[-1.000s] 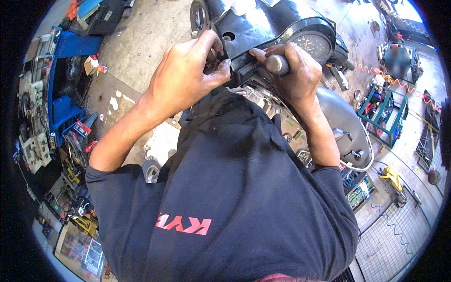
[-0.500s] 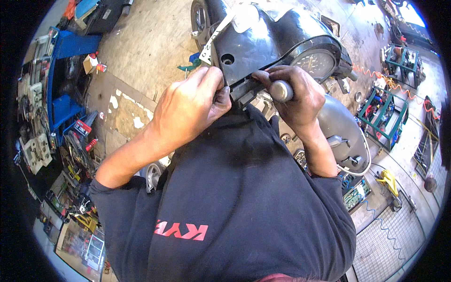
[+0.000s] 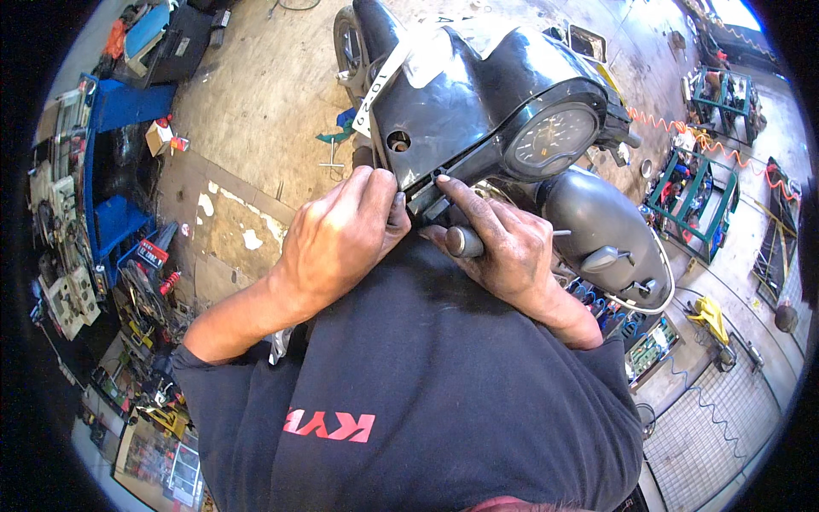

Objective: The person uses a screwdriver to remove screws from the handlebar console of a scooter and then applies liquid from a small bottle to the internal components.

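Black scooter front cowl [image 3: 461,96]: beyond both hands, upper ctr. of view. Nose points up-frame, away from the person; near edge runs diag., lower L to upper R, along a narrow gap beside the speedometer [image 3: 553,141]. Round hole [image 3: 397,142] sits in the cowl's L portion.

R hand [image 3: 509,252]: wrapped around a screwdriver [image 3: 466,242], index finger extended to the gap. Screwdriver's long axis approx. horiz. — grey handle butt L, thin shaft R.

L hand [image 3: 341,230]: fingers curled in at the cowl's near L corner; tips hidden, so grip state and contents can't be told.

Clearance: bare floor [image 3: 264,94] lies L of the cowl; black shirt [image 3: 444,367] is close below the hands; dark grey body panel [image 3: 589,218] is near the shaft, R side.

Obscured: mid-handle covered by R hand; glare washes out cowl top; front wheel [image 3: 345,43] partly behind bodywork.
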The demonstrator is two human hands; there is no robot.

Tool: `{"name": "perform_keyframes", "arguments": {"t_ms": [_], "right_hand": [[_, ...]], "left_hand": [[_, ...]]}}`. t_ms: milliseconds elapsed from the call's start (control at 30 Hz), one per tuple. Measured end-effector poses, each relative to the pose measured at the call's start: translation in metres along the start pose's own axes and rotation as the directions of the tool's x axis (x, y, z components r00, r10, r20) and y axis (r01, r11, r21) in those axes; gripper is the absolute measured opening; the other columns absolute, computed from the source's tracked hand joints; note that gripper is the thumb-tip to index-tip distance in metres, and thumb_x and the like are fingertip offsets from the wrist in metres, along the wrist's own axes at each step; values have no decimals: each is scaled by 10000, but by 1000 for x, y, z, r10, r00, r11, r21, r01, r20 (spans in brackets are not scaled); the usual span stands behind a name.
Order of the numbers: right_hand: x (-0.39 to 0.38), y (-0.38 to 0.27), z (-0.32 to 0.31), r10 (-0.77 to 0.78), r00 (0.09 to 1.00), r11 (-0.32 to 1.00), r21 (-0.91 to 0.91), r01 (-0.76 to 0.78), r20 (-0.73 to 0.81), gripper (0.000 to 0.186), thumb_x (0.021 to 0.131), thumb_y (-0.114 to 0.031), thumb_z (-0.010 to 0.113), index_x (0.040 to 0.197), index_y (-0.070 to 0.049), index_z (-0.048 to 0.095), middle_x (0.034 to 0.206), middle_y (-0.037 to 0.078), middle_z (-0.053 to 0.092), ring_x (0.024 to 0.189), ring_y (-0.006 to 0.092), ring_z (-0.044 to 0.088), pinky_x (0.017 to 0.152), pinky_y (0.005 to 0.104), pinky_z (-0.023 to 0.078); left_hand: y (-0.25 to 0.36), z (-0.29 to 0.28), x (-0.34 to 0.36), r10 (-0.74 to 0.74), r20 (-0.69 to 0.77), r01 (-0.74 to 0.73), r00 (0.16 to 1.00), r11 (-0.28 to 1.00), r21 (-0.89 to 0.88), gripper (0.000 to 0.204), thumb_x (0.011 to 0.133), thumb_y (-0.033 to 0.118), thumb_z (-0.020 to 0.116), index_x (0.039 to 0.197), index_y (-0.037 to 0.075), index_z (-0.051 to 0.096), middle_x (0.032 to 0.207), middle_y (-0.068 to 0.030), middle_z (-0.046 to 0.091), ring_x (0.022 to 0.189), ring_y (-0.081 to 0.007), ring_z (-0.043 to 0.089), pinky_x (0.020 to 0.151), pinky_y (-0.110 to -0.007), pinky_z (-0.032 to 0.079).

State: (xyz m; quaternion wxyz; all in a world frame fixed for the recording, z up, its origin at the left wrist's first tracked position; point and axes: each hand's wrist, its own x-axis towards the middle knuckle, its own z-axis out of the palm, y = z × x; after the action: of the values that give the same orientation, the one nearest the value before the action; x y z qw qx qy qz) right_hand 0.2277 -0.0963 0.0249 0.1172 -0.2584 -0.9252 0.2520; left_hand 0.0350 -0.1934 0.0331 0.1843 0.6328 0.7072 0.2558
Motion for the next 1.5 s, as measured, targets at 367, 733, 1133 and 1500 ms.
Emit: {"name": "perform_keyframes", "arguments": {"t_ms": [367,733,1133,1500], "right_hand": [[6,-9,-5,93,994,987,127,-100,62,507,821,-304,713,1306,-204,601,701,54,613,627,246,658,554,385,536],[-8,-15,-3,175,981,937,290,-193,88,455,783,-211,721,1225,-159,626,782,72,653,733,269,682,604,384,548],[-157,4,4,600,735,718,617,-322,-315,537,807,-151,659,1281,-80,417,1220,187,526,1113,386,565,815,588,454],[-446,-21,-23,680,242,729,671,-134,-692,431,885,-176,680,1238,-17,490,1108,176,440,1082,342,489,941,414,420]], "left_hand": [[-2,-1,0,36,2,-36,999,999,37,176,830,54,667,877,25,499,739,-142,549,629,-356,612,534,-431,507],[3,-7,4,-13,125,5,992,998,63,174,859,100,668,947,13,545,796,-176,590,658,-382,614,580,-462,503],[37,-4,-5,211,127,-245,969,879,409,299,858,12,577,1144,56,656,1005,-202,558,880,-406,586,771,-466,469],[310,246,-114,524,683,-145,508,834,-532,731,684,-33,762,1337,-3,435,1294,-157,489,1214,-250,486,1020,-365,406]]}}
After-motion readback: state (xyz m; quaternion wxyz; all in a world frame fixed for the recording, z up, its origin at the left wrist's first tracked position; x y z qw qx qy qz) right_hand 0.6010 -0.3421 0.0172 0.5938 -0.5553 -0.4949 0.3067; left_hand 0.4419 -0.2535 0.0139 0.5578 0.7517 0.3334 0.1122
